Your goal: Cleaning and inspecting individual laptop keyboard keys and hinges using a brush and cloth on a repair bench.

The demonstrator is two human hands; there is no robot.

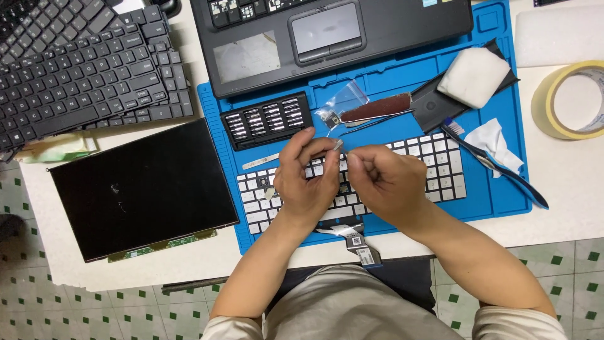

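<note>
Both hands meet above the white laptop keyboard (pixel 434 165) lying on the blue repair mat (pixel 497 189). Left hand (pixel 307 179) pinches a small silvery part (pixel 338 145) at its fingertips. Right hand (pixel 385 182) is curled narrow; its contents cannot be told.

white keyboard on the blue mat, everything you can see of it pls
The white keyboard is a bare laptop keyboard module with white keycaps, lying flat and face up on the blue mat. At least two caps look missing, showing dark gaps. A flat ribbon cable hangs off its near edge. The left hand and right hand cover its middle; contact cannot be told.
</note>
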